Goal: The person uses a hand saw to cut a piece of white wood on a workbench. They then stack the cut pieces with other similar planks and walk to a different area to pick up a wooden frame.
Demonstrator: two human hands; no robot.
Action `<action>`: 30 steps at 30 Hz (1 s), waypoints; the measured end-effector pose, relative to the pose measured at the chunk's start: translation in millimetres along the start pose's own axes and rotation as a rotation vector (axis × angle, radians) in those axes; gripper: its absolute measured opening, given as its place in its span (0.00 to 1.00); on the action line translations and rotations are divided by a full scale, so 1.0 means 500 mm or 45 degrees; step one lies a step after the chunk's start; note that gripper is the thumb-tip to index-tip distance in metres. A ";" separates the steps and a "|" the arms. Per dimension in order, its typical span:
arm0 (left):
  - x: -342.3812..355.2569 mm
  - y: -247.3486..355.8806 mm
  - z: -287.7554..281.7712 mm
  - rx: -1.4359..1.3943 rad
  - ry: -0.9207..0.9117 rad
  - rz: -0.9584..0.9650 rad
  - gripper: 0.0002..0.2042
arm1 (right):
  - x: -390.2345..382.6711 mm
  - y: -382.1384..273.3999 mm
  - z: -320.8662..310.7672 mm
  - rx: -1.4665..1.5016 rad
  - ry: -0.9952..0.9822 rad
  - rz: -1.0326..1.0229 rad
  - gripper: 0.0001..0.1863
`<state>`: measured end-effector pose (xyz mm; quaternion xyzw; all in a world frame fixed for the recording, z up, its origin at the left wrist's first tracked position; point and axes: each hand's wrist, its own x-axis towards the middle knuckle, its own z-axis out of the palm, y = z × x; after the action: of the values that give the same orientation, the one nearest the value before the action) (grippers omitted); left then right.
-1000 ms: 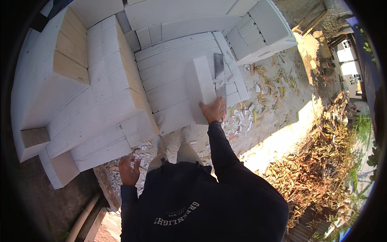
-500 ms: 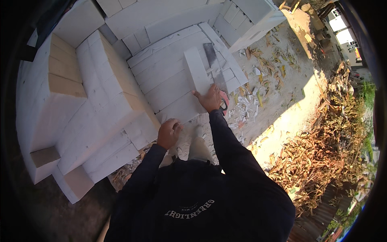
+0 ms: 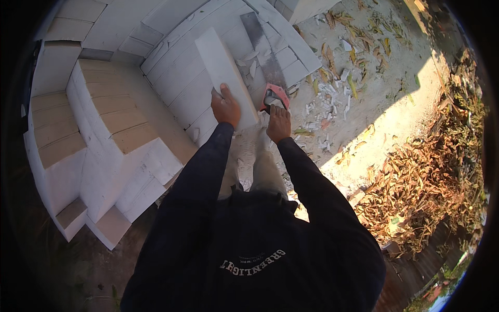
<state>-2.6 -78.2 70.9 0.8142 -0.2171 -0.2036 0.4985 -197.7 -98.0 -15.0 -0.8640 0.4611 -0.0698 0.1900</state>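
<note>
So you've got both hands out in front of you, near the middle of the frame. Your left hand point(image 3: 226, 109) is up against the left edge of a long, narrow, white masonry block point(image 3: 222, 66), which lies slanted just above centre. 2 digits show there with a small gap between them; can't tell how the others sit. Your right hand point(image 3: 279, 124) is at the near end of a hand saw point(image 3: 267, 57) with a long grey metal blade and a red-and-black handle point(image 3: 281, 92). Those fingers are curled in and bunched together at the handle, but I can't tell if they're wrapped right round it.

The saw lies just right of the block, blade pointing to the top of the frame, with white fragments point(image 3: 252, 66) between the 2. Both are over a flat bed of white blocks point(image 3: 179, 86) at upper centre. Bigger beige-topped white block stacks point(image 3: 106, 138) fill the left side. Over on the right there's white rubble point(image 3: 338, 104) on pale ground point(image 3: 374, 91), plus a brown heap of dry leaves point(image 3: 416, 197) at lower right.
</note>
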 end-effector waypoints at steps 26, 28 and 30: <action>0.028 -0.068 0.030 -0.583 0.034 -0.139 0.26 | -0.180 -0.253 -0.365 0.849 0.152 0.118 0.30; 0.036 -0.079 0.026 -0.508 0.006 -0.172 0.27 | -0.171 -0.267 -0.347 0.887 0.151 0.093 0.27; 0.039 -0.089 0.028 -0.450 0.012 -0.177 0.27 | -0.163 -0.271 -0.333 0.899 0.135 0.084 0.26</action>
<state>12.2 -80.9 22.7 0.7280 -0.1190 -0.2688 0.6194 -188.8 -6.6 195.4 -0.7249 0.4456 -0.2634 0.4546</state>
